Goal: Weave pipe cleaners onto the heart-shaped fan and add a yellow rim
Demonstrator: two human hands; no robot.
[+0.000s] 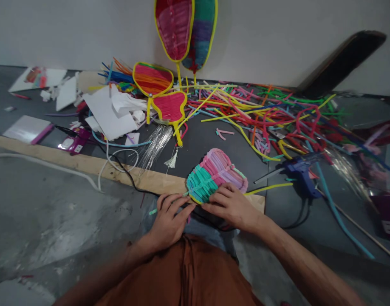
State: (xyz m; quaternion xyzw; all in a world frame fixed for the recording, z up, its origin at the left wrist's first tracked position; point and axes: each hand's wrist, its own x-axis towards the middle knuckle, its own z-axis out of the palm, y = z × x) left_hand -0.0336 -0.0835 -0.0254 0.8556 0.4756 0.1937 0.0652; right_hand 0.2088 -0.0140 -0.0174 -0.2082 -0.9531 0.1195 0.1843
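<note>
A rounded panel of wound pipe cleaners (217,168), teal at lower left and pink and lilac above, rests at the table's front edge. My right hand (235,208) has its fingers closed on the panel's lower edge. A yellow pipe cleaner (271,188) sticks out to the right of that hand, and yellow also shows along the panel's lower left edge. Beside the panel's left corner, my left hand (172,219) pinches a light green pipe cleaner (153,211), whose end pokes out past the fingers. The fingertips of both hands nearly meet.
A blue glue gun (303,172) lies right of the panel. Loose pipe cleaners (246,110) cover the table's back. Finished yellow-edged shapes (174,29) lean on the wall. White sheets (110,112), silver strands (156,146) and a black cable (128,170) are at left.
</note>
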